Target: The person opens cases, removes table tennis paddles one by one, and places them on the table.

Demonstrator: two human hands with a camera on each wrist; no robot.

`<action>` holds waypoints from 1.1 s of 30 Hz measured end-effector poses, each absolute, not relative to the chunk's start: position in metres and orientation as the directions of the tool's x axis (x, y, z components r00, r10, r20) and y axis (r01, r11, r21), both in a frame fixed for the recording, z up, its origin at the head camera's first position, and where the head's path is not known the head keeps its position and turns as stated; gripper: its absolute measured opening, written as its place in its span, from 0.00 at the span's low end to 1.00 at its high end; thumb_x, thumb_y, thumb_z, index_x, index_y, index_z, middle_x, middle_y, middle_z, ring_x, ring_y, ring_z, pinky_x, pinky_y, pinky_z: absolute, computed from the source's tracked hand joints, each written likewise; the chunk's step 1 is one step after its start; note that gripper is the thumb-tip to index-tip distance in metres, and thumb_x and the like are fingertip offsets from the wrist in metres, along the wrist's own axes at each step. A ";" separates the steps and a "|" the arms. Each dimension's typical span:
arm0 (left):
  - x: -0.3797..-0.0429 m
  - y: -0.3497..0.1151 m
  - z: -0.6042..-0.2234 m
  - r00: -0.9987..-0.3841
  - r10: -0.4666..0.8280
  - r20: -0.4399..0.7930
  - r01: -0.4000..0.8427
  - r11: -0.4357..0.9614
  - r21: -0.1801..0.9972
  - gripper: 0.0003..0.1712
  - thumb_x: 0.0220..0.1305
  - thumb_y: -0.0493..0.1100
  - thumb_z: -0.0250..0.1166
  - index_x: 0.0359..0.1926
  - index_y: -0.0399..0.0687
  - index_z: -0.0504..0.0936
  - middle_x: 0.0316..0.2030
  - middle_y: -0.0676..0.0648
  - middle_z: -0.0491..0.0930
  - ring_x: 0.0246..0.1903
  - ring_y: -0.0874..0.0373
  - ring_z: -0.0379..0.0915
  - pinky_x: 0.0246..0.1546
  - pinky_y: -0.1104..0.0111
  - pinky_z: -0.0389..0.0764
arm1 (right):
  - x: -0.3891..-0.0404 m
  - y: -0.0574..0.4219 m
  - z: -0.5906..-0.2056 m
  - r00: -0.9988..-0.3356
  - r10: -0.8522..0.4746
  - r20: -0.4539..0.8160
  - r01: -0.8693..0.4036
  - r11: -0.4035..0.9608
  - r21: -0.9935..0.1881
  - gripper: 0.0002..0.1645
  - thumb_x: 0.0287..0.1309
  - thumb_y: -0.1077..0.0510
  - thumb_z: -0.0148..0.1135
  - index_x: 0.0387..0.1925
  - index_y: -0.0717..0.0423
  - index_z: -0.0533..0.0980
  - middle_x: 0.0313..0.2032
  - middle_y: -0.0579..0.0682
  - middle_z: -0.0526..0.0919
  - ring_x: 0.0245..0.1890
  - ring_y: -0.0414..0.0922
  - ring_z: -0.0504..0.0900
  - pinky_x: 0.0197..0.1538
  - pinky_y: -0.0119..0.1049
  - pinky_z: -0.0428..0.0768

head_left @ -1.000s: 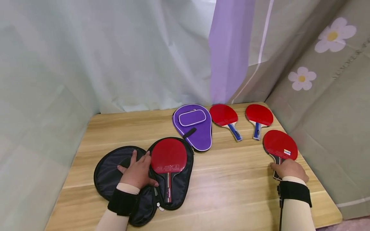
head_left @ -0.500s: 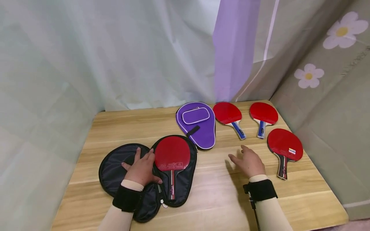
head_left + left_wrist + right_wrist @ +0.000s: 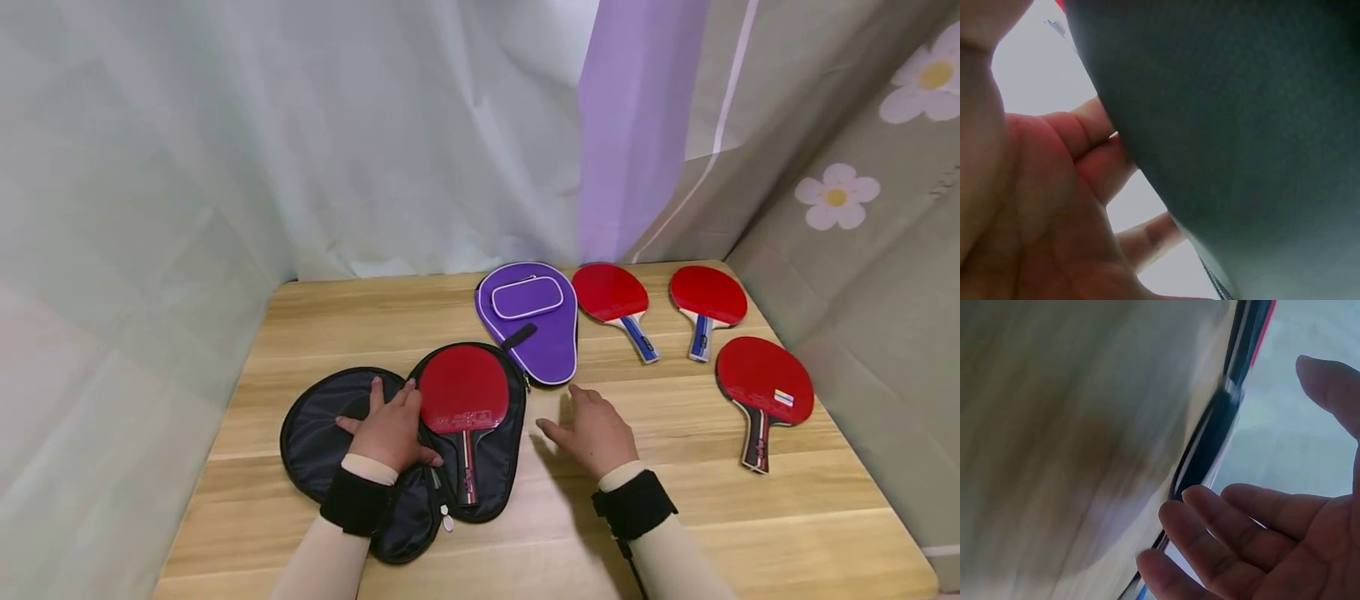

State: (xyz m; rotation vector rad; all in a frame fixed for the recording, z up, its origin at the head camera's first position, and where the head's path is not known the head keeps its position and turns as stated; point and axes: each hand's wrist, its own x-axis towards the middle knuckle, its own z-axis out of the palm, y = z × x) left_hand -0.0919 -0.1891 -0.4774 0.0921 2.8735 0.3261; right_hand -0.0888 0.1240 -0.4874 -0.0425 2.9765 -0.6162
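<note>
A black zip case (image 3: pixel 330 446) lies unfolded on the wooden table, its two halves side by side. On the right half rests a red table tennis paddle (image 3: pixel 465 387) with a dark striped handle. My left hand (image 3: pixel 390 429) is spread over the left half, its fingers along the seam between the halves. In the left wrist view the dark cloth (image 3: pixel 1222 125) of the case fills the right side, against my fingertips. My right hand (image 3: pixel 596 433) hovers right of the case with loose fingers and holds nothing; the right wrist view shows its palm (image 3: pixel 1310 556) bare.
A purple paddle case (image 3: pixel 528 325) touches the black one's top right. Two blue-handled paddles (image 3: pixel 611 296) (image 3: pixel 708 300) lie at the back right. Another red paddle (image 3: pixel 765 383) with a dark handle is near the right edge. Curtains (image 3: pixel 420 150) hang behind.
My right hand let go of the paddle at the right edge and moved left toward the black case. The left hand stays on the case. The head view shifted slightly right.
</note>
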 end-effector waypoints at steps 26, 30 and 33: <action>-0.092 -0.185 -0.480 -0.967 0.061 -0.247 0.009 0.978 0.208 0.58 0.43 0.61 0.94 0.68 0.35 0.79 0.86 0.32 0.67 0.86 0.12 0.45 0.53 0.01 0.57 | -0.058 -0.005 -0.486 -0.962 -0.263 -0.070 -0.247 0.951 -0.184 0.72 0.45 0.14 0.82 0.66 0.72 0.79 0.46 0.64 0.94 0.41 0.56 0.93 0.42 0.49 0.95; -0.092 -0.184 -0.480 -0.967 0.058 -0.249 0.005 0.978 0.209 0.60 0.43 0.62 0.94 0.70 0.34 0.79 0.86 0.32 0.66 0.86 0.13 0.46 0.53 0.01 0.58 | -0.060 -0.009 -0.498 -0.960 -0.271 -0.064 -0.257 0.951 -0.172 0.71 0.46 0.18 0.85 0.68 0.74 0.79 0.40 0.63 0.94 0.37 0.56 0.95 0.42 0.49 0.96; -0.092 -0.184 -0.479 -0.969 0.051 -0.243 -0.004 0.975 0.221 0.61 0.43 0.61 0.94 0.70 0.33 0.79 0.86 0.31 0.65 0.87 0.15 0.46 0.54 0.01 0.57 | -0.065 -0.010 -0.514 -0.955 -0.296 -0.031 -0.289 0.946 -0.145 0.70 0.50 0.20 0.84 0.71 0.75 0.78 0.38 0.61 0.95 0.36 0.55 0.95 0.42 0.49 0.96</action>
